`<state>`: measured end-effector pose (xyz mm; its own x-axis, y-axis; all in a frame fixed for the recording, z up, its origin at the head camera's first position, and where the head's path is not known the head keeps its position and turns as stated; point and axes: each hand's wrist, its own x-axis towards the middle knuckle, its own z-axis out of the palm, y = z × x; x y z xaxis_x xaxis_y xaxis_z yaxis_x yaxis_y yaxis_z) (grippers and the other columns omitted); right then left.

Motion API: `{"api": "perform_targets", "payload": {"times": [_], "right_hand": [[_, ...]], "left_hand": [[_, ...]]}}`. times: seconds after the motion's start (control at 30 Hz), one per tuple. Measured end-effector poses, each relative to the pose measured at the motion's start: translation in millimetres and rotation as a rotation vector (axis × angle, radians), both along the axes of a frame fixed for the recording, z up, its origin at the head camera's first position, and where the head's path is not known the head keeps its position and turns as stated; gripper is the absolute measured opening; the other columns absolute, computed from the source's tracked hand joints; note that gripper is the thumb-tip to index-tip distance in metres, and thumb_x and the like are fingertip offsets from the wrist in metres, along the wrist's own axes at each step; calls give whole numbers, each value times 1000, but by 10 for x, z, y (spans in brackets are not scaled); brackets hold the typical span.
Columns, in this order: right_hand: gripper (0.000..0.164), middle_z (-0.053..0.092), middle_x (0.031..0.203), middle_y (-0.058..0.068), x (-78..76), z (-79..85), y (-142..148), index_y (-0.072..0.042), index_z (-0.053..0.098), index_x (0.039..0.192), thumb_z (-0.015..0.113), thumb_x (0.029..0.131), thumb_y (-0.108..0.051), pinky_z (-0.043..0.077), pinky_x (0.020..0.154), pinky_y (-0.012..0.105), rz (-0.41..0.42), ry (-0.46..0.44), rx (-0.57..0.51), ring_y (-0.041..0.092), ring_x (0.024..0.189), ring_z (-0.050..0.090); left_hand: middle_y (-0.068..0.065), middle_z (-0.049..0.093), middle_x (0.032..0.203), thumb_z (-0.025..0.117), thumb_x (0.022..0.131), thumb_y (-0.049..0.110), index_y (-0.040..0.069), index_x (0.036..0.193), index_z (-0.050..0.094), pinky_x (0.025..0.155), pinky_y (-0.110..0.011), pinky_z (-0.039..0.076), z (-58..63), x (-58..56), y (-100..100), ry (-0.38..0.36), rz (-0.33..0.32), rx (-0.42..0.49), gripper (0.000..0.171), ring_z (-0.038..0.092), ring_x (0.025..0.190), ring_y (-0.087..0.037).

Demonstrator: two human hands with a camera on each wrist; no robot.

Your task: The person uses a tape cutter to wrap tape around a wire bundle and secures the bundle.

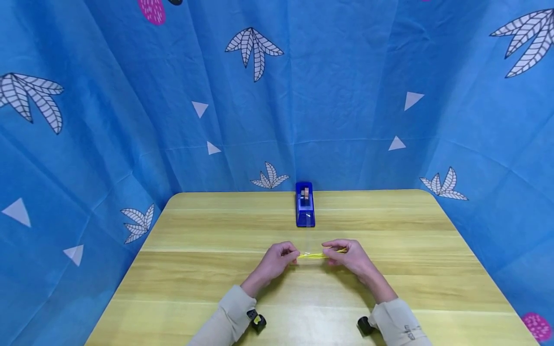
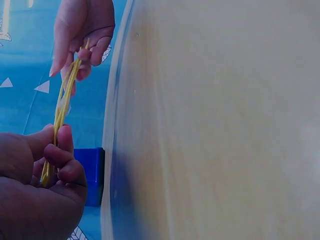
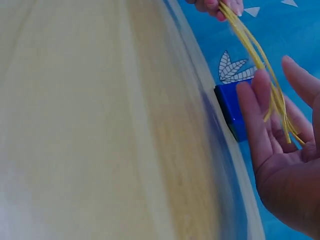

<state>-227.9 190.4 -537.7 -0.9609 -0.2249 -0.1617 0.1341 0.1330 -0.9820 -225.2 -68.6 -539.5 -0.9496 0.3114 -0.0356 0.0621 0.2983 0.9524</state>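
Note:
A thin bundle of yellow strands (image 1: 313, 256) stretches between the two hands, above the table. My left hand (image 1: 277, 259) pinches one end of it between thumb and curled fingers. At the other end, my right hand (image 1: 349, 254) has its fingers loosely extended against the strands. In the right wrist view its thumb (image 3: 299, 79) stands apart from them, and the loose strand ends (image 3: 282, 117) fan out over the palm. A clear strip of tape (image 1: 308, 235) runs from the blue tape dispenser (image 1: 305, 206) to the middle of the bundle.
The dispenser stands at the far edge of the wood-grain table (image 1: 207, 230). Blue patterned curtains (image 1: 337, 96) hang behind the table and along both sides. A small black device (image 1: 258, 322) sits at the left sleeve, another (image 1: 365, 327) at the right.

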Motion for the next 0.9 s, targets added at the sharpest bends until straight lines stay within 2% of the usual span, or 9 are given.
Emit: {"api": "perform_targets", "payload": {"times": [0.2, 0.3, 0.4, 0.47, 0.6, 0.7, 0.9], "right_hand": [[56, 63, 121, 21, -12, -3, 5, 4, 55, 144, 73, 98, -24, 62, 86, 37, 1, -95, -75, 23, 87, 74], [62, 60, 133, 27, -15, -1, 12, 2, 47, 151, 70, 100, -25, 62, 88, 38, 4, -116, -110, 23, 89, 74], [64, 58, 138, 28, -22, -5, 20, 1, 43, 154, 68, 102, -28, 62, 88, 39, 12, -129, -118, 22, 89, 74], [63, 63, 133, 25, -27, -13, 28, 2, 45, 151, 67, 102, -31, 62, 88, 38, 30, -143, -104, 21, 88, 74], [53, 74, 109, 14, -37, -25, 46, 6, 58, 136, 66, 103, -34, 63, 82, 35, 101, -178, -74, 15, 80, 71], [45, 74, 92, 6, -40, -32, 54, 7, 66, 124, 67, 102, -32, 63, 77, 32, 156, -190, -78, 10, 73, 67], [31, 69, 86, 2, -43, -53, 55, 9, 70, 111, 69, 101, -20, 62, 77, 29, 154, -149, -127, 7, 72, 65]], "left_hand": [[-10, 70, 87, 66, 102, 17, 6, 95, 71, 71, -24, 48, 10, 6, 2, 14, 12, -31, 15, 62, 82, -16], [-8, 70, 89, 65, 103, 17, 7, 94, 70, 74, -25, 50, 20, 6, 2, 16, 14, -39, 14, 63, 84, -15], [-9, 70, 90, 64, 103, 17, 8, 94, 70, 74, -26, 50, 31, 9, -1, 23, 13, -39, 14, 63, 85, -16], [-12, 70, 90, 64, 103, 16, 7, 94, 70, 74, -25, 50, 34, 8, 2, 38, 9, -39, 14, 63, 86, -17], [-16, 70, 91, 65, 102, 15, 3, 94, 69, 72, -23, 47, 50, 8, 10, 73, 5, -46, 15, 63, 86, -19], [-14, 70, 89, 66, 101, 14, 2, 94, 69, 70, -22, 46, 52, 5, 11, 92, 6, -55, 15, 62, 85, -19], [-8, 69, 88, 68, 100, 16, 6, 95, 71, 67, -21, 45, 50, -10, -11, 90, 5, -75, 12, 58, 82, -14]]}}
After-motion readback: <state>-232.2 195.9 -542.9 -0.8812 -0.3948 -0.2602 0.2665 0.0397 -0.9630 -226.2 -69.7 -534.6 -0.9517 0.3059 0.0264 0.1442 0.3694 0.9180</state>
